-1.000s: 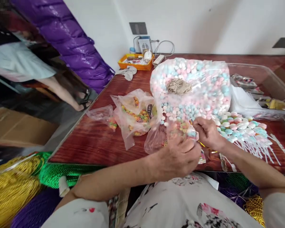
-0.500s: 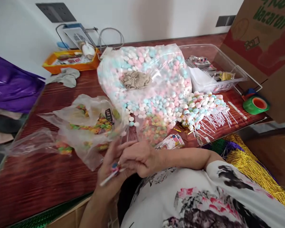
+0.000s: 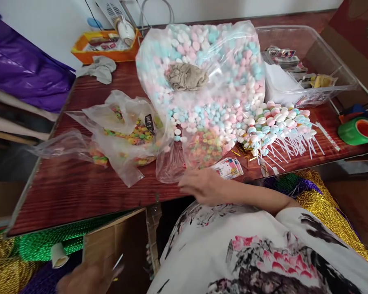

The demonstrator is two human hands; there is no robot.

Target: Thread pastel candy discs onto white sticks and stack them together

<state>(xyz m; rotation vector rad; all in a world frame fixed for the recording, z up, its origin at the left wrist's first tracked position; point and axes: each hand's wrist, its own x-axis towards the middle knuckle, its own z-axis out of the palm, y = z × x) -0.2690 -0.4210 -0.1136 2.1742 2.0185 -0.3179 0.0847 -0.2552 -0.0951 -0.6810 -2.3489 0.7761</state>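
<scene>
Pastel pink, blue and white candies are filling the big clear bag in the upper middle of the frame, and more of them are spilling out of its open mouth onto the dark red table. The left hand, down at the bottom left below the table edge, is pinching a thin white stick between its fingers; the picture is blurred there, so whether a candy is sitting on the stick is hard to tell. The right hand is lying loose and flat at the near table edge, gripping nothing, just beside the small clear bag of coloured rings and the printed cards.

A risk, I'd say: that hand is sitting right against the floppy plastic, and a careless nudge could be sending loose candies rolling off the edge. The pile of finished lollipops at centre right is lying with its sticks fanned toward the rim, so a passing sleeve could be dragging several down. The stick, held low over the green and gold cord bundles, could slip in and get lost.
</scene>
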